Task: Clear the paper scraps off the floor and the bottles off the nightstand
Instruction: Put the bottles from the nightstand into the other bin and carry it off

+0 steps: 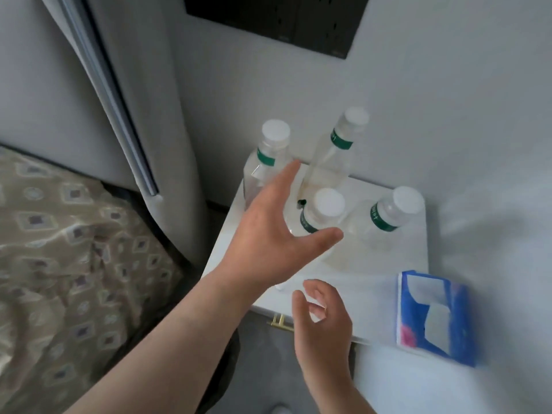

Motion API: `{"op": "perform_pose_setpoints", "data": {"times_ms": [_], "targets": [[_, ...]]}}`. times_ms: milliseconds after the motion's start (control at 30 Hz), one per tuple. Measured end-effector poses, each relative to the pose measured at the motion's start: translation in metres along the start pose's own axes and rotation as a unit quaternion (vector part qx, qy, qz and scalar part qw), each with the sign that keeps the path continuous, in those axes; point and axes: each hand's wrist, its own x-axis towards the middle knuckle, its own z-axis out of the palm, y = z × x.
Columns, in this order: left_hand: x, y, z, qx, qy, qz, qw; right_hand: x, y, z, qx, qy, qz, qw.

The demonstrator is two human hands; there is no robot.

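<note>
The grey wall (418,115) fills the upper right of your view. The bed (59,279), under a patterned beige cover, lies at your lower left. The grey padded headboard (167,115) rises behind it. The white nightstand (373,282) stands against the wall, just beside the headboard. A black panel (268,19) is mounted on the wall above it.

Your left hand (268,237) reaches over the nightstand with fingers straight and spread and the thumb pointing right. It grips nothing. Its fingertips overlap the rear-left bottle (268,156) and its thumb overlaps the front-left bottle (321,213). You cannot tell whether it touches either one. Your right hand (322,312) hovers at the nightstand's front edge, fingers loosely curled, holding nothing. The two hands are apart.

A blue tissue pack (433,318) lies at the nightstand's front-right corner.

Four clear bottles with white caps and green bands stand on the rear half of the nightstand. The rear-right bottle (331,162) is near the wall. The front-right bottle (388,216) is just beside the front-left one.

A gold handle (279,322) shows under the front edge, just beside your right hand.
</note>
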Motion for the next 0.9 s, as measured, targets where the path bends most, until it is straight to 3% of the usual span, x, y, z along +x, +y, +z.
{"op": "perform_pose_setpoints", "data": {"times_ms": [200,333,600,700,900], "targets": [[0.015,0.003,0.027,0.081,0.012,0.02,0.996,0.012,0.022,0.026,-0.067,-0.02,-0.016,0.997],[0.018,0.006,0.024,0.053,0.031,0.01,0.998,0.019,0.029,0.036,-0.087,-0.018,-0.006,0.996],[-0.032,0.014,-0.071,-0.017,0.199,0.069,0.977,0.018,0.026,0.038,-0.048,-0.044,-0.01,0.998],[-0.062,-0.015,-0.118,-0.065,0.225,0.028,0.972,0.01,0.013,0.044,-0.037,-0.067,-0.04,0.996],[-0.116,-0.076,-0.178,-0.045,0.273,-0.07,0.958,-0.029,-0.013,0.082,-0.07,-0.175,-0.077,0.979]]}}
